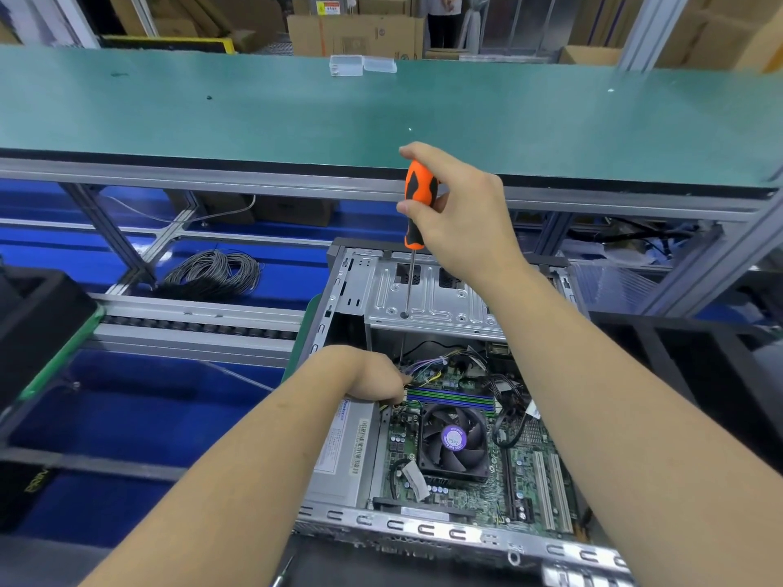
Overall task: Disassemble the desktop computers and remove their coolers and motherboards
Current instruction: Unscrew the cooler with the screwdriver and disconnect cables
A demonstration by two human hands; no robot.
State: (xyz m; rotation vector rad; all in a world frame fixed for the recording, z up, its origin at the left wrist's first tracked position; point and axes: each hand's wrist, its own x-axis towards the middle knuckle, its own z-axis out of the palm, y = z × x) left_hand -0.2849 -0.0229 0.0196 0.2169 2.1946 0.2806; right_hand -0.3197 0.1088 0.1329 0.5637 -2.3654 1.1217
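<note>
You're in the unscrewing stage: your right hand [462, 213] wraps the orange-and-black screwdriver [417, 205], shaft nearly vertical, tip down on the silver drive cage [432, 298] at the far end of the open computer case [351, 417]. Your left hand [373, 374] reaches in by the wires [428, 366]; I can't tell whether its grip has anything. The cooler [453, 438] still sits on the motherboard [500, 472], fan facing up. Next, I'd say: seat the tip square before you turn.

Bare metal case [428, 290]; matt orange-and-black plastic screwdriver handle [417, 197].
</note>
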